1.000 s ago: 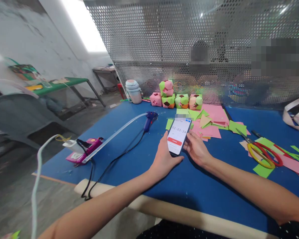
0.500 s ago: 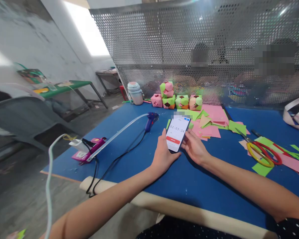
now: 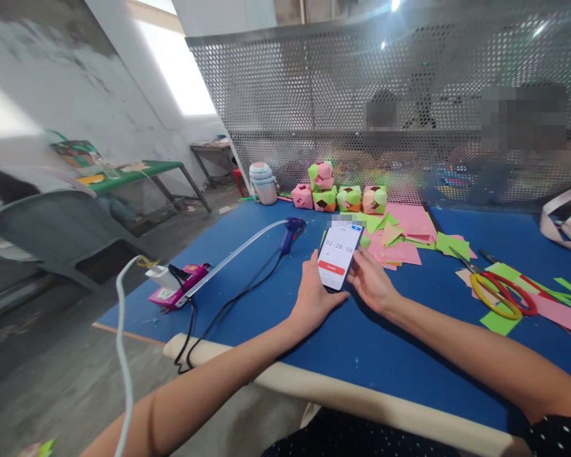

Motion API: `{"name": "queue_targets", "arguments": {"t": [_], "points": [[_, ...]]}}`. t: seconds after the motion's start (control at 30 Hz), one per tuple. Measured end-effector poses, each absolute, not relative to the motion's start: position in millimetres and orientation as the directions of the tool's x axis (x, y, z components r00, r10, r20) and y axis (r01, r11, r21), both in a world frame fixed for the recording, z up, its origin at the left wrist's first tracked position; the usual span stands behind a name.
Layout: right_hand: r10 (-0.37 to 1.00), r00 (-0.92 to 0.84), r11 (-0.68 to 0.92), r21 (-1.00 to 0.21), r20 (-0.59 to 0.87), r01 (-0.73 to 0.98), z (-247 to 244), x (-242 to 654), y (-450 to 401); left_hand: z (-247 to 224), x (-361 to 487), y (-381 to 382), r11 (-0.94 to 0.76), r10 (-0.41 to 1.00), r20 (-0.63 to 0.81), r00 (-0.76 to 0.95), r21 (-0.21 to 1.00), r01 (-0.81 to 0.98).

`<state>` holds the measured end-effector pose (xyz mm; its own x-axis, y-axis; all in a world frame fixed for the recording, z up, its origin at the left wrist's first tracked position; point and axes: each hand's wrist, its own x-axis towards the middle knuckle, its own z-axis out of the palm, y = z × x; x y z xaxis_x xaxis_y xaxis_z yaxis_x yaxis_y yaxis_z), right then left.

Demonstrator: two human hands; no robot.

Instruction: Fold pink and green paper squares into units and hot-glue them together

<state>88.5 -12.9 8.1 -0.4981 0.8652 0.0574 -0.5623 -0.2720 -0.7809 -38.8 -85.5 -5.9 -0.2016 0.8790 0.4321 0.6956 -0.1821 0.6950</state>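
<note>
A phone (image 3: 339, 257) with a lit white screen, showing time digits and a red button, is held upright between my two hands over the blue table (image 3: 266, 304). My left hand (image 3: 315, 295) grips its left side and lower edge. On the right side, my right hand (image 3: 372, 279) holds the edge with its fingers partly behind the phone. Beyond it stand several folded pink and green paper balls (image 3: 349, 198), one stacked on top. Pink and green paper sheets (image 3: 409, 222) lie behind and right of the phone.
A blue glue gun (image 3: 292, 235) lies left of the phone, its cable running to a pink power strip (image 3: 181, 285). Scissors with yellow and red handles (image 3: 497, 295) rest on paper at the right. A bottle (image 3: 263, 184) stands by the perforated metal screen (image 3: 323, 95).
The digits on the phone screen have changed. The view has shifted slightly, so the left background sits further right and lower. Both hands still hold the phone.
</note>
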Motion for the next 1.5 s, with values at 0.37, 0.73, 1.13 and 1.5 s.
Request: {"name": "queue_targets", "arguments": {"t": [0.37,0.73,1.13,1.5], "points": [[0.84,-0.538,-0.404,-0.737,-0.066,-0.542,8,75,-21,-1,-48,-96,-0.127,0.886,0.411,-0.213,0.658,0.742],[0.715,-0.68,-0.547,-0.735,-0.161,-0.401,16,54,-35,0,-77,-129,-0.047,0.881,0.359,-0.309,0.716,0.696],[0.592,-0.789,-0.562,-0.786,-0.167,-0.256,13,41,-44,1,-96,-160,0.073,0.827,0.352,-0.438,0.706,0.705],[0.631,-0.742,-0.499,-0.852,-0.228,-0.162,5,76,-31,14,-159,-156,0.172,0.792,0.441,-0.423,0.503,0.847]]}}
